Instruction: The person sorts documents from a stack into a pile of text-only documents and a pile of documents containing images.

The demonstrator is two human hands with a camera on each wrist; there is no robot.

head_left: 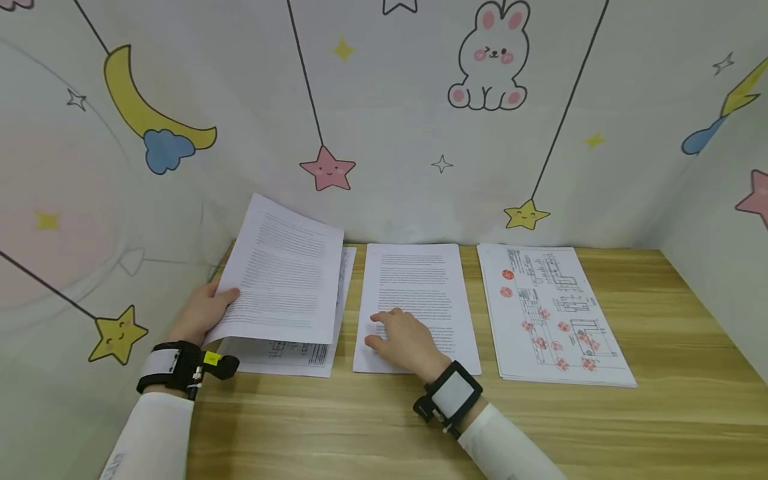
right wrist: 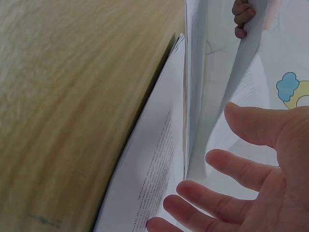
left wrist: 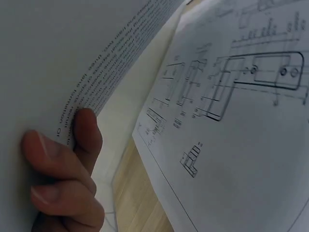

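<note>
At the left, my left hand [head_left: 201, 312] pinches the left edge of a printed text sheet [head_left: 288, 267], thumb on its front and fingers curled behind. The sheet tilts up over a sheet with a technical drawing [head_left: 282, 363], whose outlines show plainly in the left wrist view. My right hand [head_left: 408, 341] hovers low over the lower part of the middle paper stack [head_left: 414, 267], which has lines of text on top. In the right wrist view, the right fingers [right wrist: 207, 198] are spread and nearly straight, holding nothing.
To the right lies another paper stack [head_left: 558, 313], its top sheet a drawing with red round marks. All the papers lie on a wood-grain table [head_left: 336, 427]. A white cloth wall [head_left: 396, 127] with cartoon prints rises behind and at both sides.
</note>
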